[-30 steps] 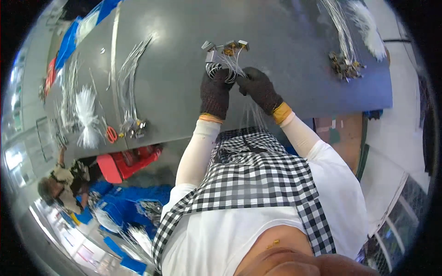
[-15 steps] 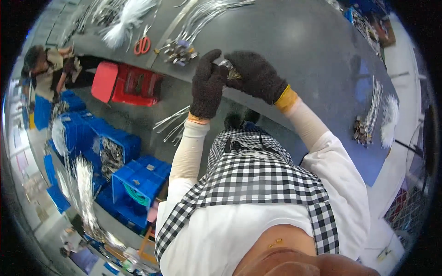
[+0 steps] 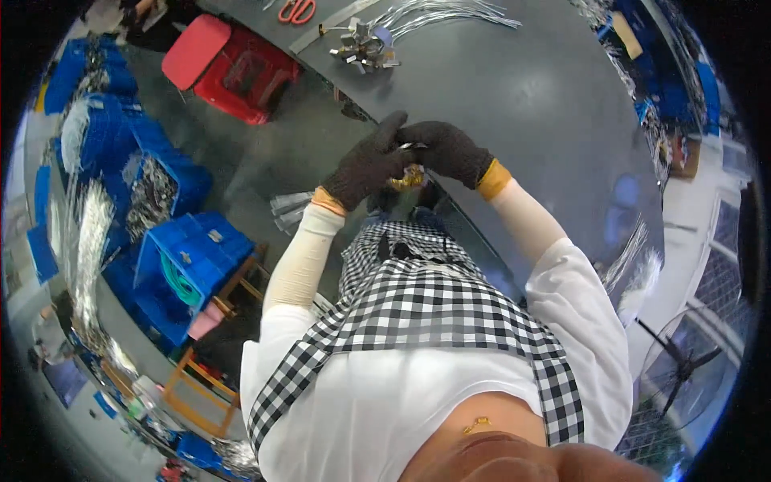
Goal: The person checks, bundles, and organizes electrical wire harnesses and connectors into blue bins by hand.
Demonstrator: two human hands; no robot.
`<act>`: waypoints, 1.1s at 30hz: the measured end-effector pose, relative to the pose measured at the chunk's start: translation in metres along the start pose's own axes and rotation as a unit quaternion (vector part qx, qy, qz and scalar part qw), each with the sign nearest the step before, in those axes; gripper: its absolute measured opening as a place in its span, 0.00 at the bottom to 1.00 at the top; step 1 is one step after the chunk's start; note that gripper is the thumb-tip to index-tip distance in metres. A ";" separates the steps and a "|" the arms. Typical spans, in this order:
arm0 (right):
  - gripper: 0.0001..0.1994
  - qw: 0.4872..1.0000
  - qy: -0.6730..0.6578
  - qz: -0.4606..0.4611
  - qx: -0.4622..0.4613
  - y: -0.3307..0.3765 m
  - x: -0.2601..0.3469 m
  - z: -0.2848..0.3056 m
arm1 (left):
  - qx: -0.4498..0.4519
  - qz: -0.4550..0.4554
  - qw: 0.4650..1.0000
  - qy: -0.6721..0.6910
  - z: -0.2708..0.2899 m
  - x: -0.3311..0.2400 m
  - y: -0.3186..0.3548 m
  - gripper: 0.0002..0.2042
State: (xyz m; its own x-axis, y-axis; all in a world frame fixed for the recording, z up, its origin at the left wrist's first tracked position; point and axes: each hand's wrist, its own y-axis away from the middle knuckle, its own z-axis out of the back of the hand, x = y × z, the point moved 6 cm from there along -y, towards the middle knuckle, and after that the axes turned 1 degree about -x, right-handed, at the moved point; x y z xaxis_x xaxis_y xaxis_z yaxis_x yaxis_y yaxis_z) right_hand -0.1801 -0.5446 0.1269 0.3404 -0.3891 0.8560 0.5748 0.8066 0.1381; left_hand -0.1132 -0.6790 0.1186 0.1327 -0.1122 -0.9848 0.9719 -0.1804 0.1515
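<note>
Both my hands wear dark knitted gloves with yellow cuffs and meet at the near edge of the dark grey table. My left hand (image 3: 365,167) is closed round a bundle of silver cables (image 3: 291,210), whose loose lengths stick out beside my left wrist. Small yellow and metallic ends (image 3: 408,177) of the bundle show below the fingers. My right hand (image 3: 451,153) closes in against the left one, and a thin pale strip shows between them. Its fingertips are partly hidden. Another cable bundle with metal connectors (image 3: 365,48) lies farther off on the table (image 3: 514,104).
Red-handled scissors (image 3: 297,10) lie at the table's far left. A red chair (image 3: 241,72) stands on the floor to the left, near blue crates (image 3: 193,249) of metallic parts. White and silver strands (image 3: 638,281) lie at the right edge, with a black fan (image 3: 683,365) beyond.
My view has turned, so the table and chair appear shifted. My hands have come slightly nearer my body and closer together, and the bundle's ends now point down toward me.
</note>
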 end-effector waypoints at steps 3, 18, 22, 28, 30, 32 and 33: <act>0.14 0.970 0.193 0.129 0.073 -0.014 -0.027 -0.023 | -0.005 0.018 0.982 -0.186 -0.020 0.035 0.008 0.37; 0.16 0.872 0.419 0.174 0.186 0.015 -0.119 0.025 | -0.257 -0.081 0.861 -0.432 -0.130 0.093 -0.054 0.25; 0.15 0.910 0.304 0.253 0.121 0.012 -0.055 0.010 | -0.231 0.013 0.935 -0.271 -0.097 0.100 -0.023 0.23; 0.14 0.935 0.240 0.169 0.197 -0.006 -0.075 -0.048 | -0.331 0.039 0.906 -0.262 -0.078 0.107 0.025 0.19; 0.13 0.930 0.264 0.194 0.166 -0.004 -0.087 -0.037 | -0.234 0.166 0.921 -0.264 -0.096 0.159 0.000 0.19; 0.11 0.913 0.319 0.203 0.154 -0.003 -0.089 -0.011 | -0.291 0.068 0.835 -0.462 -0.126 0.165 -0.018 0.19; 0.10 0.898 0.352 0.197 0.178 -0.003 -0.078 0.001 | -0.274 0.073 0.695 -0.661 -0.146 0.177 -0.030 0.18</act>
State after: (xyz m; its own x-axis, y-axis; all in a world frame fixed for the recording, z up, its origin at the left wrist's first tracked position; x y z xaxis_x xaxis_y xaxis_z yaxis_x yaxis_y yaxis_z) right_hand -0.2088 -0.5161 0.0600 0.9226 -0.1265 0.3646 0.0753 0.9856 0.1513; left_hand -0.0906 -0.5510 -0.0729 0.2952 -0.9549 0.0308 0.9431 0.2860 -0.1694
